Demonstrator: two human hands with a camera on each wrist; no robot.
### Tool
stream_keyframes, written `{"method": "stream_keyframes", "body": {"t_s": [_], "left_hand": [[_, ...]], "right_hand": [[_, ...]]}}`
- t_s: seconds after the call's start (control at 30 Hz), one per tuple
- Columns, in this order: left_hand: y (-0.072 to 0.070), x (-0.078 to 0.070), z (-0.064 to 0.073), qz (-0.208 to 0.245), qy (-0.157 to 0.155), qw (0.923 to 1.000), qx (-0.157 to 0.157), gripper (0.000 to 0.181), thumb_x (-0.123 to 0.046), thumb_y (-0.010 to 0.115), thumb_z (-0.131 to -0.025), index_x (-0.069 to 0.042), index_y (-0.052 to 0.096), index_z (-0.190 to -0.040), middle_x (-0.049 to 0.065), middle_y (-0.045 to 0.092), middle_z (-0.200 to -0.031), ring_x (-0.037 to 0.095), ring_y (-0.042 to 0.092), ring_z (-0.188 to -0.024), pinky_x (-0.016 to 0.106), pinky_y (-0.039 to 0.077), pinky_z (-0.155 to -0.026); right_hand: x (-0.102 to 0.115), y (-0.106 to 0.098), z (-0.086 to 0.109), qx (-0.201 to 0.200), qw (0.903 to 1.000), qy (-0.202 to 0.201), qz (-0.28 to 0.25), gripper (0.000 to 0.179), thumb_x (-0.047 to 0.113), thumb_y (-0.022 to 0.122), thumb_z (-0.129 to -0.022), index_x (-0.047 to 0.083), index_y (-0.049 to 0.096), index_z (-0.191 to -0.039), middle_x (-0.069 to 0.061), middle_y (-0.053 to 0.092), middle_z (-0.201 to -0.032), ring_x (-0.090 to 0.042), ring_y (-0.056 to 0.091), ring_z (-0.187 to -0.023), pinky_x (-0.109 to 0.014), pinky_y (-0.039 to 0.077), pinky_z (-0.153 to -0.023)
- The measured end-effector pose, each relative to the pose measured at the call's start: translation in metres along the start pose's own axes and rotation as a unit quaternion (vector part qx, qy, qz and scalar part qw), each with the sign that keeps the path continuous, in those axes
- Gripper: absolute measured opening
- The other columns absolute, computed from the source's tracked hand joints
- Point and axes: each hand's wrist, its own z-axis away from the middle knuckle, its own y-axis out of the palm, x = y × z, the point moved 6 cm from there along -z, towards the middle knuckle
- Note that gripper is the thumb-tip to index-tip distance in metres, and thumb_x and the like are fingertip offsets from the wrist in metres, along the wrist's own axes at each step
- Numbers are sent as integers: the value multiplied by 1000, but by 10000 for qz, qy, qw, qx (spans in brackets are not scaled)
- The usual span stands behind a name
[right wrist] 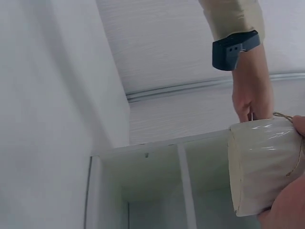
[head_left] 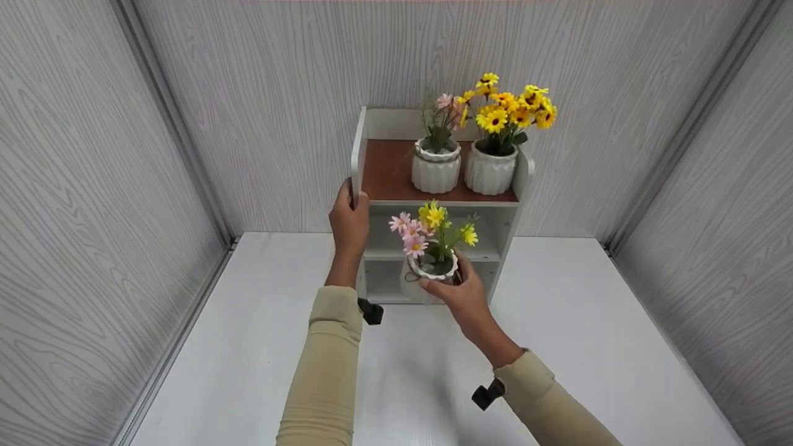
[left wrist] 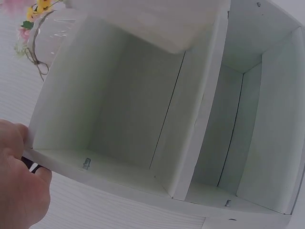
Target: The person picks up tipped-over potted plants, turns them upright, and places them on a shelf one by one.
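My left hand grips the left side panel of a small white shelf unit near its top board; the left wrist view shows its fingers at the unit's edge. In front of the shelves, my right hand holds a flower pot, white and ribbed at the rim, with twine around it. Pink and yellow artificial flowers stick up out of it. The pot's base hangs above the table, tilted a little towards me. Two more pots stand on the brown top board, one with pale pink flowers, the other with yellow ones.
The unit stands on a white table near the grey wood-grain back wall. Two lower compartments open to the front, under the top board. Side walls rise at left and right. A black device sits on each wrist.
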Motion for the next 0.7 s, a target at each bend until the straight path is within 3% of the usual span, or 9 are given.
{"method": "stream_keyframes", "body": {"t_s": [0.2,0.43,0.7], "left_hand": [[0,2,-2,76,-25,10000,-16,52,-29,49,-105,-13,41,-155,7,51,-152,21,48,-141,42,43,-113],[0,2,-4,60,5,9999,-89,53,-30,49,-105,-11,42,-154,9,52,-151,22,49,-140,42,44,-112],[0,4,-4,234,-151,9996,49,55,-30,49,-103,-14,41,-155,6,51,-152,20,49,-139,42,43,-112]], "right_hand": [[36,11,-15,32,9997,-178,149,100,27,88,-79,21,28,-158,-4,37,-156,-19,40,-143,-34,47,-107],[79,27,-34,-114,9978,-653,71,99,20,88,-78,17,30,-158,-7,39,-155,-19,44,-139,-33,48,-106],[97,39,-60,-293,9944,-922,429,96,28,89,-77,17,35,-156,-6,45,-150,-19,49,-136,-35,49,-104]]}}
